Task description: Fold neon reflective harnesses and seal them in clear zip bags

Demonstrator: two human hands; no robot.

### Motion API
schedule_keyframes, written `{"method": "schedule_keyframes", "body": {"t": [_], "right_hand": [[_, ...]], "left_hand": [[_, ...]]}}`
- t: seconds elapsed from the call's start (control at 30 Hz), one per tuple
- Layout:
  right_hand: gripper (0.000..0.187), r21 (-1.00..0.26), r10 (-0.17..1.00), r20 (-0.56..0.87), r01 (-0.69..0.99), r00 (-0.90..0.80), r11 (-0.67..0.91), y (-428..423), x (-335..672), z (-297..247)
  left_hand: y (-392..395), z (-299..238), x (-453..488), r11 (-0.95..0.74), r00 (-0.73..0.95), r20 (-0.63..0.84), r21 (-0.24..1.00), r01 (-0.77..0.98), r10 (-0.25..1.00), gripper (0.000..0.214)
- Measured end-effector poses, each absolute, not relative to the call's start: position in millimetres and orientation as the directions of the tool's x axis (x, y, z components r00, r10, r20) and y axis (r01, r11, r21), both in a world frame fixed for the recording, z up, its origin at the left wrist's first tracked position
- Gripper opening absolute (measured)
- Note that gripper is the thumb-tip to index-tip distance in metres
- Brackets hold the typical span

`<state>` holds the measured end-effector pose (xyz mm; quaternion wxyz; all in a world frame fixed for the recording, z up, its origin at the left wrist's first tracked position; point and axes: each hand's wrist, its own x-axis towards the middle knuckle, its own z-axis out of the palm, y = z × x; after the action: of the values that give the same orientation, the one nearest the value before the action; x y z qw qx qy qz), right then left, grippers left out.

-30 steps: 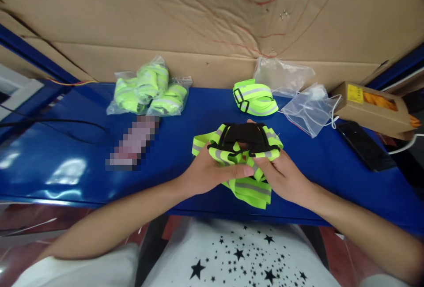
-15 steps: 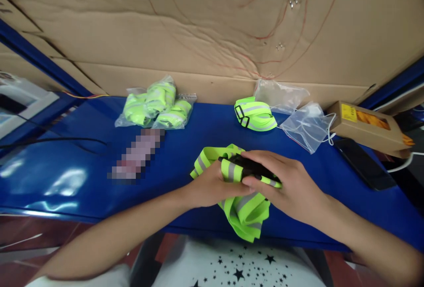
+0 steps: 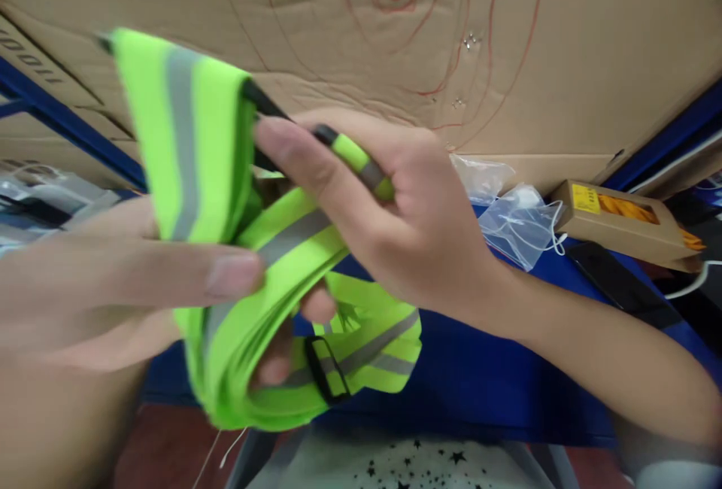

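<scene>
A long neon-green reflective strap with grey stripes is held up close to the camera, folded in several loops. My left hand is wrapped round these folds, thumb across the front and fingertips showing inside the loop. My right hand grips the strap's black part between thumb and fingers, and a short green-and-grey piece shows inside this grip. A black slide buckle sits on the lower loop. More green strap hangs behind it. The hands hide part of the folds.
Clear plastic bags lie at the back right, near a cardboard box with orange contents. A black phone rests on the blue table. A cardboard wall with red rings stands behind.
Both hands have lifted the strap from low over the table towards the camera, to the left. My left hand now clasps the folds, which block the view of the bagged straps.
</scene>
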<state>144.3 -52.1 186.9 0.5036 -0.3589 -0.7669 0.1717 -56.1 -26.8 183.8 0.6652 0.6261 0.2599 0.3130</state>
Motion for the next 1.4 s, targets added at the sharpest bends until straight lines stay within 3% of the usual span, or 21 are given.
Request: {"method": "schedule_keyframes", "body": {"t": [0.03,0.1,0.17,0.27,0.33,0.43,0.53,0.63,0.73,0.9,1.07,1.13,1.23,1.4], "right_hand": [[0.031,-0.637,0.734,0.647,0.384,-0.205,0.669,-49,148,177],[0.029,-0.675,0.772,0.612,0.393,-0.173,0.624,-42,163,143],[0.034,-0.78,0.882,0.443,0.415,-0.161,0.467,-36,186,101],[0.037,-0.804,0.95,0.277,0.506,-0.146,0.312,-38,226,46],[0.046,-0.865,0.983,0.137,0.468,-0.124,0.179,-46,245,27],[0.053,-0.971,0.974,-0.119,0.229,-0.192,-0.073,-57,253,25],[0.06,-0.936,0.889,-0.313,-0.048,-0.335,-0.348,-61,249,32],[0.055,-0.857,0.842,-0.366,-0.208,-0.397,-0.471,-59,251,37],[0.044,-0.836,0.834,-0.369,-0.246,-0.411,-0.491,-59,258,41],[0.047,-0.918,0.876,-0.32,-0.112,-0.36,-0.381,-60,257,46],[0.036,-0.981,0.991,-0.026,0.195,-0.132,0.0,-61,254,40],[0.032,-0.913,0.985,0.16,0.369,-0.071,0.175,-63,257,37],[0.03,-0.738,0.925,0.361,0.571,-0.117,0.361,-65,261,34],[0.033,-0.502,0.8,0.552,0.672,-0.236,0.545,-69,266,35]], "left_hand": [[-26,176,-49,0.215,0.759,-0.108,0.976,-0.042,0.642,0.02],[-22,145,-25,0.461,0.76,-0.192,0.873,-0.157,0.622,0.02],[-17,103,5,0.59,0.755,-0.265,0.784,-0.193,0.6,0.025],[-14,48,42,0.711,0.754,-0.41,0.695,-0.106,0.514,0.033],[-17,27,54,0.731,0.771,-0.464,0.682,-0.003,0.436,0.036],[-24,19,55,0.695,0.789,-0.481,0.713,0.098,0.382,0.038],[-27,21,50,0.671,0.787,-0.474,0.734,0.105,0.395,0.038],[-28,20,48,0.664,0.782,-0.466,0.742,0.092,0.413,0.043],[-28,17,49,0.653,0.794,-0.461,0.749,0.109,0.396,0.047],[-31,17,51,0.705,0.8,-0.465,0.706,0.075,0.38,0.046],[-28,15,66,0.747,0.812,-0.409,0.663,-0.049,0.416,0.038],[-24,12,74,0.751,0.831,-0.372,0.656,-0.081,0.415,0.038],[-18,7,81,0.743,0.843,-0.342,0.662,-0.098,0.415,0.034],[-20,11,75,0.719,0.841,-0.288,0.677,-0.159,0.458,0.036]]}}
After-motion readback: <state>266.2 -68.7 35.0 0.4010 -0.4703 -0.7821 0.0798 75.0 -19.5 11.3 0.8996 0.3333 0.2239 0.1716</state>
